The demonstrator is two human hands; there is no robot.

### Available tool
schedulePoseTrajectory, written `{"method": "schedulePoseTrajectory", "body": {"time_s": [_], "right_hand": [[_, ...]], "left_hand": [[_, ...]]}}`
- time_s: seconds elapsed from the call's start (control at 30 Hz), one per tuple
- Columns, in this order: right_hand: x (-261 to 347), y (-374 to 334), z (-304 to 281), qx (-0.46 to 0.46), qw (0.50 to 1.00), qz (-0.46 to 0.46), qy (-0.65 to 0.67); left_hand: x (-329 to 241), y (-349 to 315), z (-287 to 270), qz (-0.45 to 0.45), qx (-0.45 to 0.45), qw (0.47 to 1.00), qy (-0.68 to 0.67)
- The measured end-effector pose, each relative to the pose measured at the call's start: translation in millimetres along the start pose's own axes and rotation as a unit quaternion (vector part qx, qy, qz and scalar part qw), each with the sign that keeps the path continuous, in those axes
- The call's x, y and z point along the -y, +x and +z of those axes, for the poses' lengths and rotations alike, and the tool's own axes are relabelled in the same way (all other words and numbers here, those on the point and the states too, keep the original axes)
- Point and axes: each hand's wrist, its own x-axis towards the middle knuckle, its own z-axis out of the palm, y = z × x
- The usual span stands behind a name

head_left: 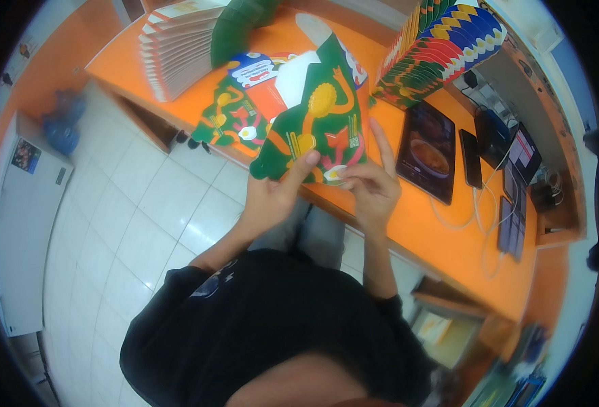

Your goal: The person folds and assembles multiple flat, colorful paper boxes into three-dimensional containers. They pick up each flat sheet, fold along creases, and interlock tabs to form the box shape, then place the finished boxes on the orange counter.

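Green carton: we've got one green printed carton [323, 125] up in both hands, tilted, over the near edge of the counter, with orange, yellow and red drawings on the side facing us.
Left hand: our left hand [275, 190] grips its lower left part, thumb pressed flat on the printed face (the other fingers are mostly tucked behind, so we can't say how they sit).
Right hand: our right hand [374, 190] pinches the lower right corner, right by the little fried-egg drawing, while one finger points up beside the right edge.
Second piece: just behind the held one we see a matching printed piece [228, 119] lying on the counter, partly covered.
Stacks: a fanned white-and-green stack [177, 51] is at the far left of the counter, and a colourful stack [442, 57] in green, red, blue and yellow is at the far right.
Screens: right of our hands there's a tablet [427, 152] showing a bowl of food, with a dark phone [470, 159] just beside it and white cables trailing near both.
Counter: all that sits on an orange counter [415, 220].
Floor: pale tiles [133, 197] on our left, plus a blue bag [63, 125] farther off.
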Motion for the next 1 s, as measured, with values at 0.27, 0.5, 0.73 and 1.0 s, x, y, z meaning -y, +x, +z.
{"method": "schedulePoseTrajectory", "body": {"time_s": [0.27, 0.5, 0.73, 1.0], "right_hand": [[10.3, 1.5, 12.7, -0.043, 0.999, -0.005, -0.021], [8.0, 5.3, 19.4, -0.066, 0.996, -0.049, -0.034], [-2.2, 0.4, 20.0, -0.083, 0.993, 0.0, 0.083], [-14.6, 15.6, 4.3, -0.06, 0.996, -0.062, 0.011]], "left_hand": [[3.2, 1.7, 8.5, -0.1, -0.058, 0.978, -0.175], [-4.0, -9.7, 13.4, -0.035, -0.027, 0.997, -0.067], [-11.4, -4.3, 3.9, -0.039, 0.031, 0.997, -0.051], [-13.6, -4.6, 1.7, -0.092, 0.11, 0.985, -0.092]]}}
